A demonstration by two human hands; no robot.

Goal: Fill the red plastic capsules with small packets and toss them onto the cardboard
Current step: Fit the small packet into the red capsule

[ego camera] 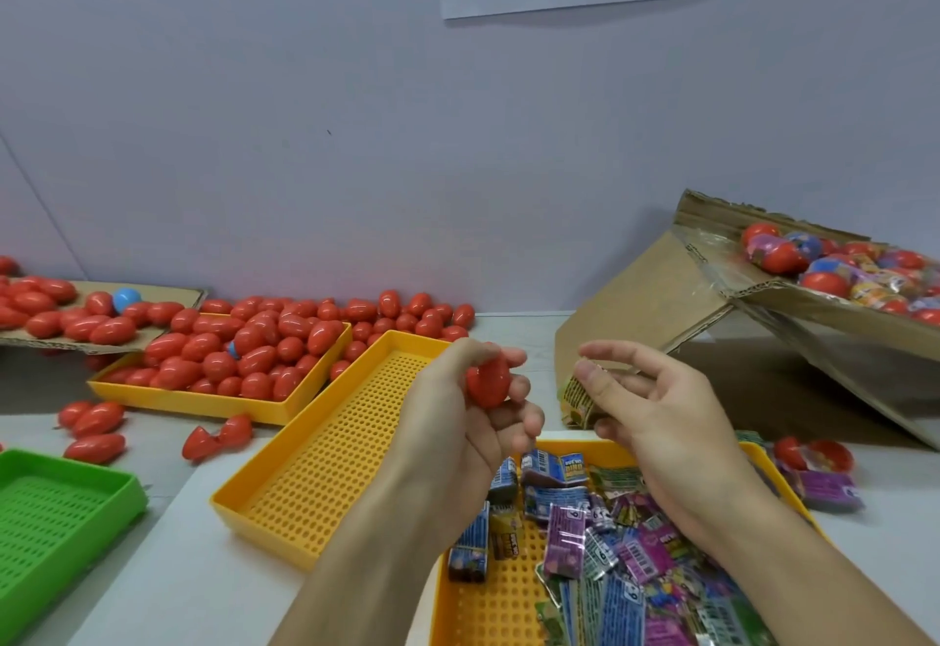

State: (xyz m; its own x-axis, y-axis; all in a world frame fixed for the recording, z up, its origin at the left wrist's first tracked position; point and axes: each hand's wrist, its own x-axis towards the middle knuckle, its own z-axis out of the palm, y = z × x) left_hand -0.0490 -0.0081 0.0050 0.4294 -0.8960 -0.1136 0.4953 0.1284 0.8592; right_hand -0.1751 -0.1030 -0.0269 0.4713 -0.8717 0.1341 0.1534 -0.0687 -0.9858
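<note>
My left hand (468,406) grips a red plastic capsule (487,385) above the table's middle. Just to its right, my right hand (656,406) pinches a small yellow-green packet (577,398) between thumb and fingers. Below both hands a yellow tray (488,605) holds several small coloured packets (610,543). At the left, a yellow tray (193,398) is heaped with red capsules (244,355). More red capsules lie on a flat cardboard sheet (168,299) at the far left.
A bare yellow perforated tray (330,462) lies in the middle and a green tray (56,513) at the lower left. A tilted cardboard box (712,309) at the right holds filled capsules (839,269). Loose and opened capsules (218,437) lie on the table.
</note>
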